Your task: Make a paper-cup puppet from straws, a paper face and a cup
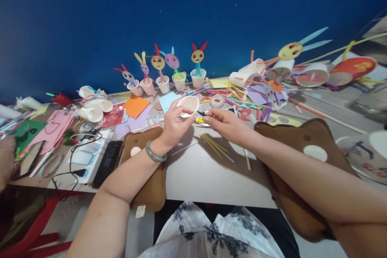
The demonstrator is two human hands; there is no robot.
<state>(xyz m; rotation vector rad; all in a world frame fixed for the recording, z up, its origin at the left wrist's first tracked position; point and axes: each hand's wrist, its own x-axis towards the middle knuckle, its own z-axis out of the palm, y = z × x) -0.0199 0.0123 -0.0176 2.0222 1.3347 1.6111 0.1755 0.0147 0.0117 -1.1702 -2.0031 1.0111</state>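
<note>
My left hand (178, 123) is wrapped round a white paper cup (189, 105), tilted so that its open mouth faces up and toward me. On that wrist sits a greenish bangle. Close to the cup's right side, my right hand (222, 123) is closed in a pinch on a small dark tool (202, 113), whose kind I cannot make out. A small yellow piece (199, 120) shows just below the dark tip, between both hands. Under the hands, yellow and white sticks (215, 145) lie on the white tabletop (193, 177).
Paper cups with rabbit-faced stick figures (198, 76) line the blue wall. Brown cushions (148, 169) (290, 169) lie under both arms. A power strip (96, 159), a phone (108, 163) and coloured paper (136, 107) are at left. Another person's hand (6, 161) shows at the left edge.
</note>
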